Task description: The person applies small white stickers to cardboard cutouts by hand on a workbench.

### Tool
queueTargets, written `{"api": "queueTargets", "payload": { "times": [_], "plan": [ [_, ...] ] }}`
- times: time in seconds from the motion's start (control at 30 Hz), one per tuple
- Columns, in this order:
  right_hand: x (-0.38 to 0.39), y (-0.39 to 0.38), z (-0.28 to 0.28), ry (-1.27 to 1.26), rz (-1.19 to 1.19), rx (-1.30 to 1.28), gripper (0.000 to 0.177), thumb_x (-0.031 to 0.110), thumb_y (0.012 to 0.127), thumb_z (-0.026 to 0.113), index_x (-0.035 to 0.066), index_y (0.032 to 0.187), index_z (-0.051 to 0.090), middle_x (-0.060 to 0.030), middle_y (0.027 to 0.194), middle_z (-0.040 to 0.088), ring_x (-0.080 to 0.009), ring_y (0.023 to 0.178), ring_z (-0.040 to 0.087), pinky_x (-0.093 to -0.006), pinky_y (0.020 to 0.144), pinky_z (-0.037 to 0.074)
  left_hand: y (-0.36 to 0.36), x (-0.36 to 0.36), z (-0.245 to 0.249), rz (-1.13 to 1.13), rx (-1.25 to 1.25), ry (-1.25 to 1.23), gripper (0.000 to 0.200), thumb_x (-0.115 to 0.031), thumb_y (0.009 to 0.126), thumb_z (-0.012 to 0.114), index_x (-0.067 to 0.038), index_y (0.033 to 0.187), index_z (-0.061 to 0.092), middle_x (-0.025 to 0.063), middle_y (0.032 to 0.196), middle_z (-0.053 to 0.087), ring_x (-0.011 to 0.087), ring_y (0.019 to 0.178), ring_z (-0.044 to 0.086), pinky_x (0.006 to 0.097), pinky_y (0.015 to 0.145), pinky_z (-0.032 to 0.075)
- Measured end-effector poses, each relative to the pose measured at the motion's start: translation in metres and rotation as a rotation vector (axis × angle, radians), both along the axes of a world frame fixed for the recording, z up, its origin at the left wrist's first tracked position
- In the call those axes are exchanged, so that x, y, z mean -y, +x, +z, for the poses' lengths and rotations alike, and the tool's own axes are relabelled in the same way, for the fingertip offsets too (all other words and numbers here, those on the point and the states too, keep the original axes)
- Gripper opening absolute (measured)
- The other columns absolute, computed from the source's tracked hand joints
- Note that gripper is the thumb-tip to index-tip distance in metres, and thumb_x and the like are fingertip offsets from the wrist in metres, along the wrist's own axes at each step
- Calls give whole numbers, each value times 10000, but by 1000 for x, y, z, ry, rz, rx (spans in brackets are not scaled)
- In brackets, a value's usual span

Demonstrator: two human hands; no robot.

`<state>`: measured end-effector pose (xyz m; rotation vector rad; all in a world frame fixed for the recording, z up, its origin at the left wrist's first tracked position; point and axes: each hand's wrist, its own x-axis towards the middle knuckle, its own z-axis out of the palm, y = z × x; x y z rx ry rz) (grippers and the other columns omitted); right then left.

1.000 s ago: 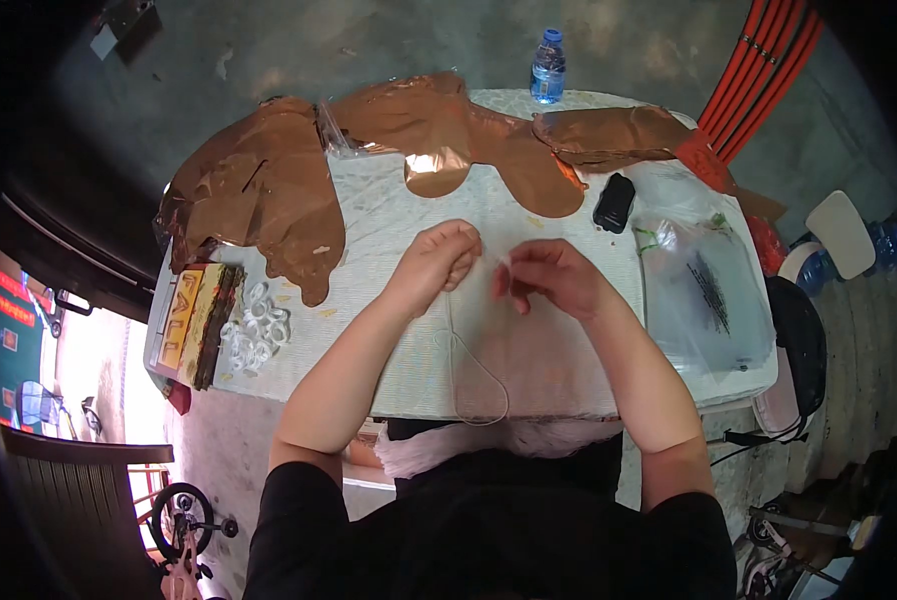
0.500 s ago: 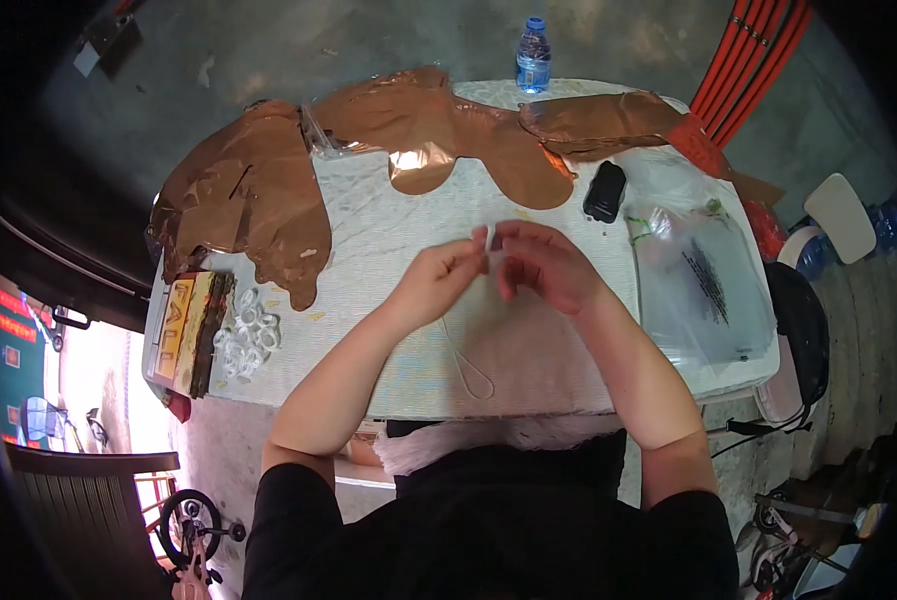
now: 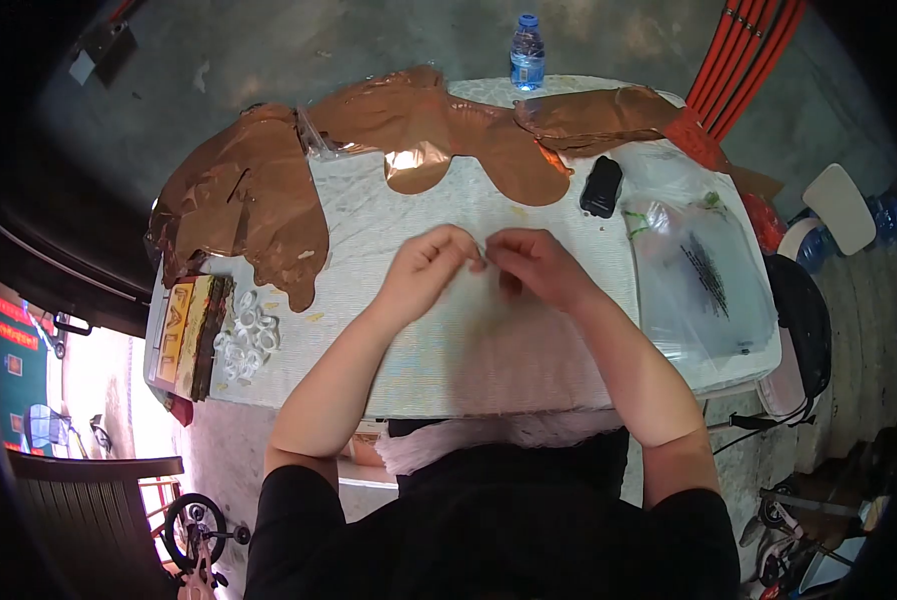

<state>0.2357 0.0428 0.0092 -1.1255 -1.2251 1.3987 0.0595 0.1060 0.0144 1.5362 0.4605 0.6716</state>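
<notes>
Over the middle of the white-covered table (image 3: pixel 449 375), my two hands are close together with their fingertips nearly meeting. My left hand (image 3: pixel 431 268) is closed in a pinch, its fingers curled toward the right hand. My right hand (image 3: pixel 537 265) also pinches, thumb and fingers pressed together. Whatever lies between the fingertips is too small and hidden to make out. To the left is a pile of small white ring-shaped coils (image 3: pixel 248 342), apart from both hands. Beyond my hands lie flat brown foil sheets (image 3: pixel 259 205) with rounded lobes.
A yellow-and-brown box (image 3: pixel 191 335) sits at the left edge. On the right are a black phone-like object (image 3: pixel 602 187) and a clear plastic bag (image 3: pixel 704 275). A water bottle (image 3: pixel 528 55) stands at the far edge. Red poles (image 3: pixel 744 65) lean beyond the far right corner.
The thin white string that hung in a loop below my hands is no longer visible, nor is the white piece at the fingertips. My right fingers have closed from a looser spread into a pinch.
</notes>
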Motion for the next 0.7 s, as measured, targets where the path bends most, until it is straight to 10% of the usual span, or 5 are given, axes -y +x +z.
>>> {"api": "queueTargets", "payload": {
  "times": [0.33, 0.5, 0.7],
  "plan": [
    [1, -7, 0, 43, -88, -70, 192, 137, 845, 502, 19, 982, 566, -11, 677, 568, -74, 491, 516, -208, 450, 399, 7, 5, -8, -5, -241, -109, 184, -131, 869, 454, -1, 790, 558, -39, 642, 489, 69, 583, 449, 225, 557, 397],
    [1, -9, -11, 12, -78, 75, 148, 104, 833, 517, 21, 942, 573, 7, 667, 558, -49, 490, 491, -193, 437, 373, 4, 6, -7, 268, -210, 648, 127, -99, 794, 536, 0, 717, 558, -4, 583, 477, 63, 530, 423, 221, 480, 365],
    [2, -9, -7, 32, 84, 106, 110, 125, 816, 548, 18, 841, 556, -24, 677, 577, -42, 462, 439, -184, 419, 358, 1, 3, -7, 224, -219, 397, 96, -78, 785, 519, 2, 743, 551, 16, 605, 525, 61, 518, 448, 234, 478, 376]
  ]
}}
